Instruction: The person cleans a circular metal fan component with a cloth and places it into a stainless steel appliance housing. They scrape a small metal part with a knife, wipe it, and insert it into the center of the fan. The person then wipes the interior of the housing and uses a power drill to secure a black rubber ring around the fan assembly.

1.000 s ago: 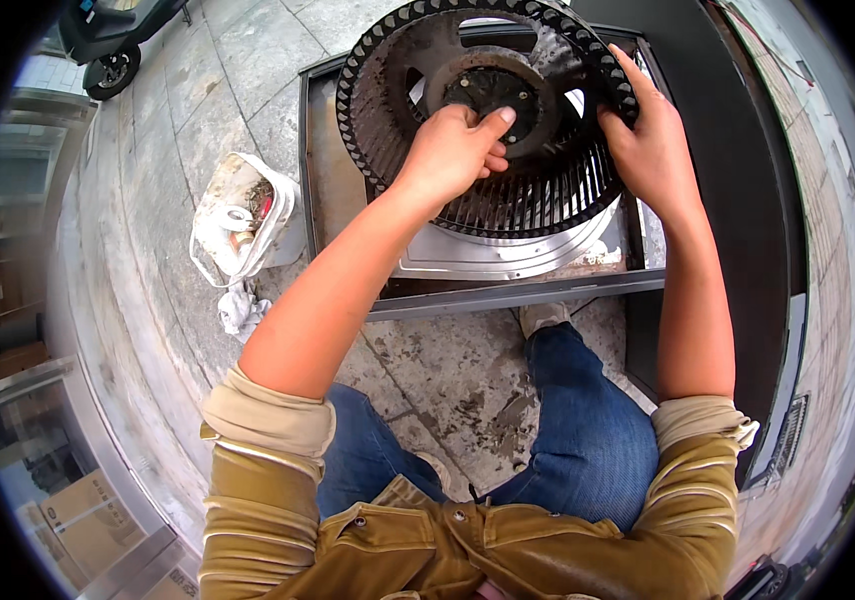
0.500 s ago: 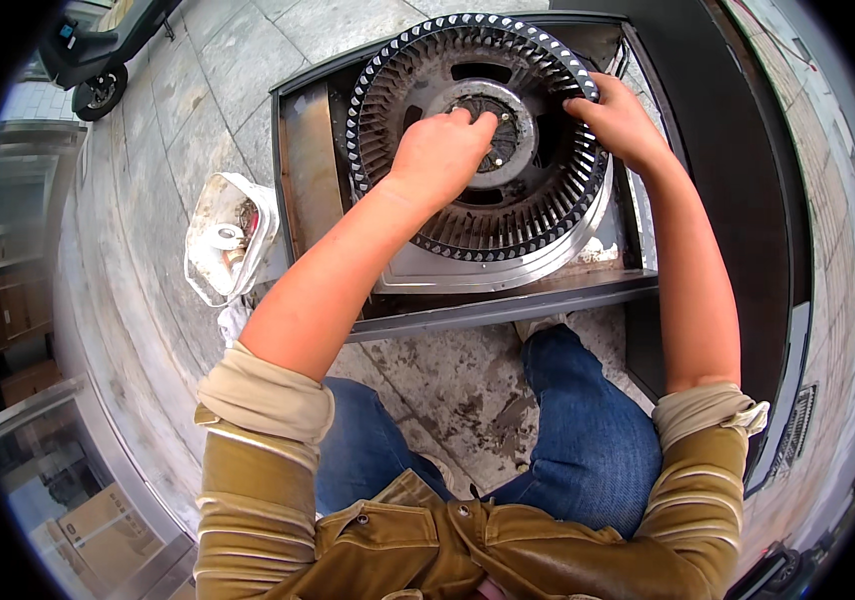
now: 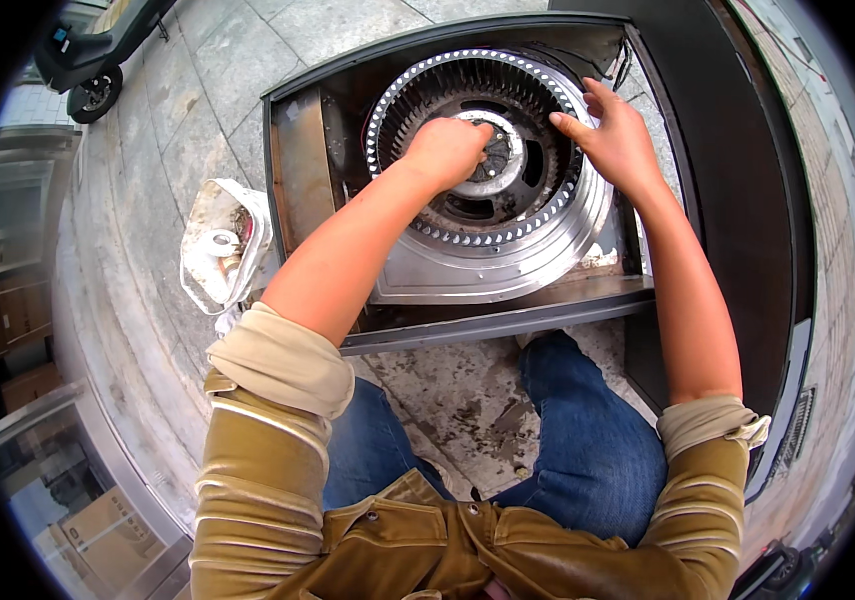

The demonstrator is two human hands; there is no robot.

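Observation:
A round black blower wheel [image 3: 515, 165] with many thin blades and a dirty hub lies level inside a silver metal fan housing [image 3: 488, 277]. My left hand [image 3: 448, 153] reaches over its left side, with fingers curled onto the hub at the centre. At the right rim is my right hand [image 3: 612, 138], fingers spread and thumb beside the blade ring; whether the thumb touches it I cannot tell. The housing sits in an open dark metal case [image 3: 508, 326] in front of my knees.
Left of the case stands a grimy white plastic container [image 3: 210, 215] with small parts inside. A tall dark panel [image 3: 738, 180] borders the right side. A black scooter [image 3: 98, 60] is parked at the far left on stone paving. Cardboard boxes [image 3: 113, 530] show behind glass at lower left.
The blower wheel has gone down from above the case into the housing. My left hand has stayed at its hub, while my right hand has come off the rim and spread its fingers.

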